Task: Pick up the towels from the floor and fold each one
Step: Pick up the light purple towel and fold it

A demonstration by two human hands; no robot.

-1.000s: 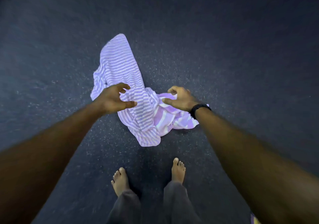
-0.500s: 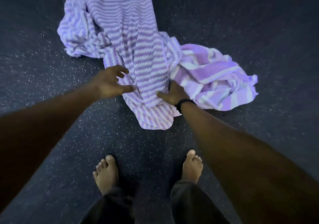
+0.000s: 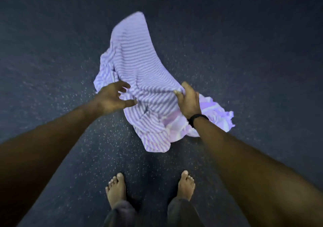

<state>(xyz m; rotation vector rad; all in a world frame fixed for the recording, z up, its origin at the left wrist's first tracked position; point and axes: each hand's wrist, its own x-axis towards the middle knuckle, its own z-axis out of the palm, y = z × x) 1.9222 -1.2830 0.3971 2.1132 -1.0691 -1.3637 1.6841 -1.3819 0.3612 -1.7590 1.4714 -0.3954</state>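
A: right hand (image 3: pixel 188 100) status?
B: pinching an edge of the narrow-striped towel (image 3: pixel 139 69), cloth pulled up off the floor (image 3: pixel 52 69) there. Black wristband (image 3: pixel 197 119) on that wrist.
A: left hand (image 3: pixel 111 99)?
B: fingers spread, holding nothing, at the towel's 9 o'clock edge. Contact: can't tell.
A: second towel?
B: wide-striped towel (image 3: pixel 215 114), crumpled on the floor at 4 o'clock of the first, partly under it.
A: feet?
B: bare feet (image 3: pixel 116 190), 6 o'clock of the pile, apart from it.

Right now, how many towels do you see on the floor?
2. The thin-striped towel is in the middle, pinched by the right hand; the wide-striped towel lies partly under it, at right.
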